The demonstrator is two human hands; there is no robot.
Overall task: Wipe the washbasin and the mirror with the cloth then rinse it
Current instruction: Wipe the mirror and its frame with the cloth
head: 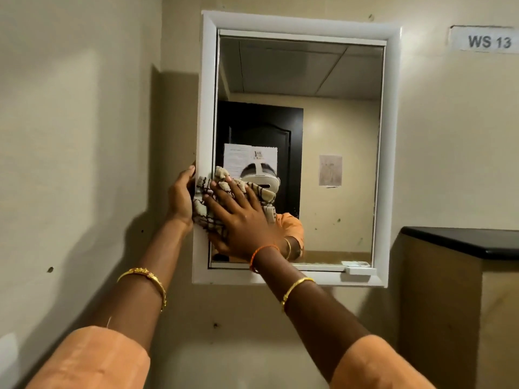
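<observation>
A white-framed mirror (323,122) hangs on the beige wall in front of me. My right hand (241,220) lies flat with spread fingers on a beige cloth with dark checks (205,209), pressing it against the lower left of the glass. My left hand (181,197) grips the mirror's left frame edge beside the cloth. The washbasin is out of view.
A small white ledge (358,269) sticks out at the mirror's lower right corner. A dark-topped partition (460,242) stands at the right. A label reading WS 13 (487,40) is stuck high on the wall. The mirror reflects a dark door and papers.
</observation>
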